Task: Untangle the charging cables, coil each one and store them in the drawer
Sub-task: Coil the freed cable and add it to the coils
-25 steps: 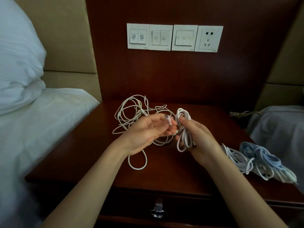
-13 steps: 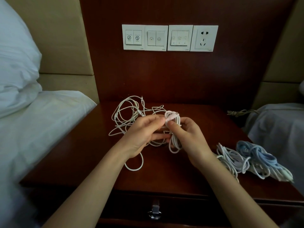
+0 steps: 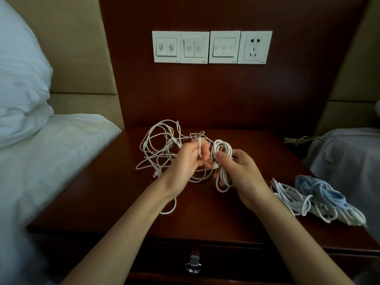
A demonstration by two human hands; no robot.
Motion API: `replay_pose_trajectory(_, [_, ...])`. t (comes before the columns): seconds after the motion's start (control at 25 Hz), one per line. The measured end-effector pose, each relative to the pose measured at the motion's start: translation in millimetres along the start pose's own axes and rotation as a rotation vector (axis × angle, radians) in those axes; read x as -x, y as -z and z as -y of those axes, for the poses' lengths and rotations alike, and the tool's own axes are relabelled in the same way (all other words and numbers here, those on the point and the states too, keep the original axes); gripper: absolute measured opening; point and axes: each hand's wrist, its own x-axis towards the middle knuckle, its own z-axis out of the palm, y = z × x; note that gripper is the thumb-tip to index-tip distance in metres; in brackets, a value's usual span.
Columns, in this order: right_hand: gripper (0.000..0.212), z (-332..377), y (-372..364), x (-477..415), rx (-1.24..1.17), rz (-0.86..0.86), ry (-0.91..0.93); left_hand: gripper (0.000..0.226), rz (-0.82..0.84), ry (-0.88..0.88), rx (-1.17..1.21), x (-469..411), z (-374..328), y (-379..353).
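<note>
My right hand grips a coiled white cable, its loops upright above the nightstand. My left hand pinches the free plug end of that cable just left of the coil. Behind my left hand, a loose tangle of white cables lies on the wood. A white coil and a light blue coil rest at the nightstand's right edge. The drawer below is closed, with a metal pull.
A bed with white sheets and a pillow borders the left. Grey fabric lies at the right, with a tied cord beside it. Wall switches and a socket sit on the wooden panel behind.
My hands drew together around the coil, then parted a little. The plug end now stands up in my left fingers and the coil sits farther right in my right hand.
</note>
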Motion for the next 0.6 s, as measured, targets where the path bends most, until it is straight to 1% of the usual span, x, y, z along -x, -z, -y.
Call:
replay_pose_trajectory(0.08, [0.024, 0.4, -0.4, 0.7, -0.002, 0.007, 0.002, 0.027, -0.016, -0.042, -0.056, 1.0, 3.7, -0.7])
replay_pose_trajectory(0.24, [0.023, 2.3, -0.3, 2.4, 0.006, 0.021, 0.027, 0.023, -0.087, -0.091, -0.154, 2.0, 6.6, -3.3])
replay_pose_trajectory(0.36, [0.022, 1.6, -2.1, 2.9, 0.011, 0.028, 0.046, 0.036, -0.203, -0.083, -0.132, 1.5, 6.7, -3.0])
replay_pose_trajectory(0.4, [0.021, 0.7, -3.0, 2.7, 0.018, 0.019, 0.062, 0.032, -0.235, -0.073, -0.138, 1.1, 6.6, -3.1])
replay_pose_trajectory(0.48, [0.018, -0.9, -4.7, 2.7, 0.027, -0.009, 0.086, 0.017, -0.292, -0.063, -0.179, 1.2, 5.9, -4.2])
replay_pose_trajectory(0.6, [0.012, -1.4, -6.4, 3.1, 0.030, -0.022, 0.112, 0.017, -0.352, -0.096, -0.253, 1.5, 3.2, -6.4])
